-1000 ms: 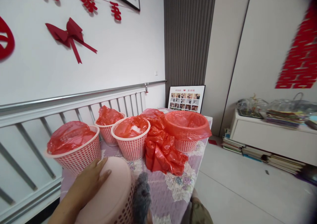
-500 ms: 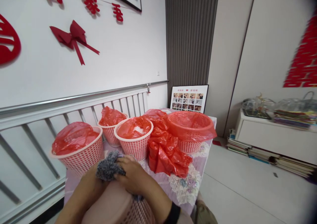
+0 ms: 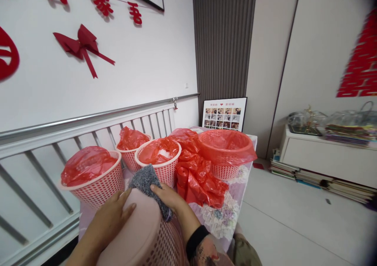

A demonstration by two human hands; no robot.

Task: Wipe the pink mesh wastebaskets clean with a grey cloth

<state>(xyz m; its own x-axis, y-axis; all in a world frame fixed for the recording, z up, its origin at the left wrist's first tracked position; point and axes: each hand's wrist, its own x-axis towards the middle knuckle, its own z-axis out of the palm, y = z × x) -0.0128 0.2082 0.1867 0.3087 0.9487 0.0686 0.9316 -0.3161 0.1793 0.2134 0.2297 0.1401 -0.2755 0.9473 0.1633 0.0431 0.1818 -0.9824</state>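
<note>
A pink plastic basket (image 3: 138, 219) with perforated sides lies tipped close to me, its solid bottom facing up. My left hand (image 3: 113, 215) rests on that bottom near its left edge, fingers stretched and thumb apart. In my right hand (image 3: 169, 197) is a grey fuzzy cloth (image 3: 146, 181), draped over the basket's far right rim and pressed against it. The fingertips of that hand are partly hidden by the cloth.
A table with a floral cloth (image 3: 219, 219) bears red-bag-lined baskets at left (image 3: 94, 179), back (image 3: 132, 156), middle (image 3: 160, 168) and right (image 3: 226, 152). Red plastic bags (image 3: 200, 183) lie between them. A white radiator (image 3: 88, 140) runs along the wall; a white cabinet (image 3: 324, 152) stands right.
My hands have parted: the left has let go of the bunched cloth and lies on the basket. The cloth, now spread out, has moved right with my right hand.
</note>
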